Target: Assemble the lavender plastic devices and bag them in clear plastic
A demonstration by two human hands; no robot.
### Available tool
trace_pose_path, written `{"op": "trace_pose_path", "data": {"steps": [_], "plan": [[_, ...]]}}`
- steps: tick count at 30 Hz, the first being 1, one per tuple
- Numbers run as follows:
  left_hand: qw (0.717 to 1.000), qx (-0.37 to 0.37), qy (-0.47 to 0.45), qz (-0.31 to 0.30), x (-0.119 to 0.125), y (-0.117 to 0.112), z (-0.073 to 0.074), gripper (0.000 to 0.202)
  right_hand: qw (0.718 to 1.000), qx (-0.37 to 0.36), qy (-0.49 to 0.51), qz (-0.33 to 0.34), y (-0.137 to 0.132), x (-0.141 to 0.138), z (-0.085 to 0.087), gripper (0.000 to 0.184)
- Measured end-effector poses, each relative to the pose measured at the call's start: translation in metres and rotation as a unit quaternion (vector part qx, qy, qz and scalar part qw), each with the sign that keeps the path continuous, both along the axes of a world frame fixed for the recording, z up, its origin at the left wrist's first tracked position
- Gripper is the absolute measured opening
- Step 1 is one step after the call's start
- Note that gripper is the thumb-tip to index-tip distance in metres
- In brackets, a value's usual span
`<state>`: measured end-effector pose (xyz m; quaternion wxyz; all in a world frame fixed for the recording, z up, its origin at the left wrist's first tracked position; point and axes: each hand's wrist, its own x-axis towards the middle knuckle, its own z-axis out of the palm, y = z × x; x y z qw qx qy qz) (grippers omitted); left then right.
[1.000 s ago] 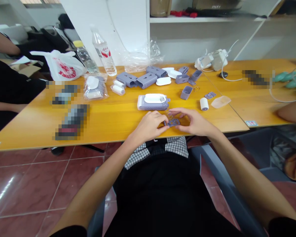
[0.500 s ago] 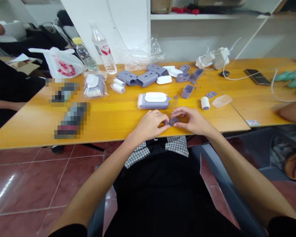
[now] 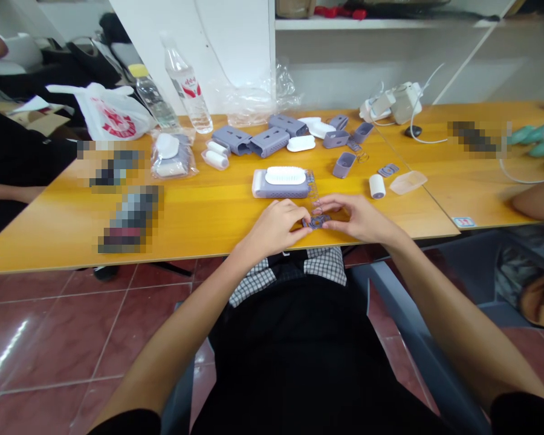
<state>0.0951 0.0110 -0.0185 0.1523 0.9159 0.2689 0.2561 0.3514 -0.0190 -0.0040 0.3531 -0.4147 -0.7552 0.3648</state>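
My left hand [image 3: 276, 226] and my right hand [image 3: 353, 219] meet at the near edge of the wooden table [image 3: 208, 208]. Both pinch a small flat purple plastic piece [image 3: 316, 222] that lies between their fingertips. A thin metal spring [image 3: 316, 196] stands just beyond the piece, touching my right fingers. Right behind my hands lies a purple case with a white ribbed top [image 3: 281, 182].
Several purple housings [image 3: 263, 142], white rollers [image 3: 376, 186], a clear lid [image 3: 407, 182] and small purple cups [image 3: 343, 164] are scattered further back. Two water bottles [image 3: 188, 84], a plastic bag [image 3: 111, 115] and a white adapter with cables [image 3: 396, 103] stand behind. Other people's arms show at the left and right edges.
My hands have stayed together on the purple piece, with my right fingers shifting slightly around the spring. The view has tilted a little.
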Motion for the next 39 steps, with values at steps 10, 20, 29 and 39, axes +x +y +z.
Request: {"op": "trace_pose_path", "data": {"steps": [10, 20, 29, 39], "plan": [[1.000, 0.005, -0.004, 0.001, -0.001, -0.001, 0.000, 0.011, 1.000, 0.023, 0.008, -0.017, 0.000, 0.002, -0.006, 0.045], [1.000, 0.008, -0.010, -0.004, 0.000, -0.001, 0.001, 0.010, 0.999, -0.013, 0.039, 0.006, 0.001, 0.003, -0.007, 0.046], [1.000, -0.005, -0.006, 0.000, -0.001, -0.001, 0.001, 0.009, 0.997, -0.039, 0.056, 0.038, 0.004, 0.006, -0.009, 0.042], [1.000, -0.006, -0.011, -0.004, -0.001, 0.001, -0.001, 0.010, 0.998, -0.026, 0.027, 0.045, 0.010, 0.005, -0.008, 0.043]]}}
